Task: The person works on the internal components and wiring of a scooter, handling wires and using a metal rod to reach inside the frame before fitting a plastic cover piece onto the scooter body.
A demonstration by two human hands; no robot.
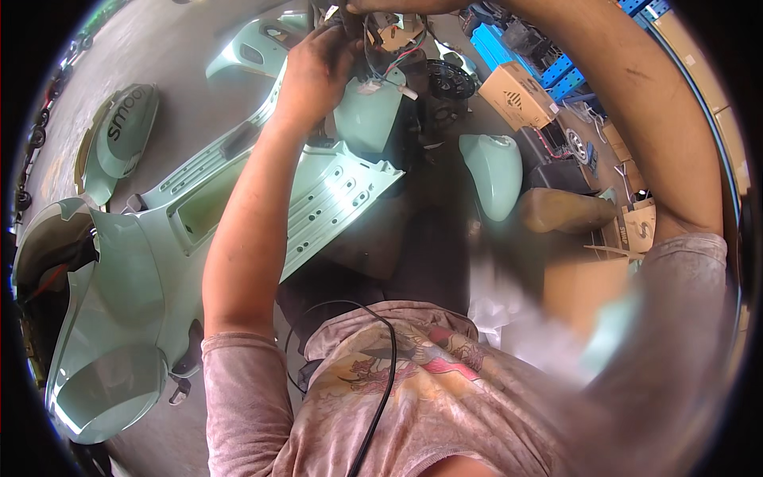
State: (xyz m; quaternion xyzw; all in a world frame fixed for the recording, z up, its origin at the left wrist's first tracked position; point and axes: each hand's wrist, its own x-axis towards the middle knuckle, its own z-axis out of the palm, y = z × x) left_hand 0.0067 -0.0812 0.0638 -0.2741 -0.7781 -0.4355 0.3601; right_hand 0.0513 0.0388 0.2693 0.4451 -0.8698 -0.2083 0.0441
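Note:
My left hand (324,67) is raised to the upper middle of the head view, its fingers curled in against a dark part at the top edge. What lies in its grip is hidden. My right hand (405,5) reaches across the top edge near the left one; its fingers are mostly cut off. Just below both hands hang thin coloured wires (409,57) with a white connector (408,92). Under them stands a mint-green panel (367,118). Beneath my left forearm stretches a mint-green scooter body (143,278) with a slotted floorboard (338,195).
A loose green side cover (127,131) rests on the floor at left; another green panel (246,52) lies farther back. To the right are a curved green panel (493,176), a brown rounded piece (568,210), cardboard boxes (518,95) and a blue rack (560,78). A black cable (392,358) crosses my shirt.

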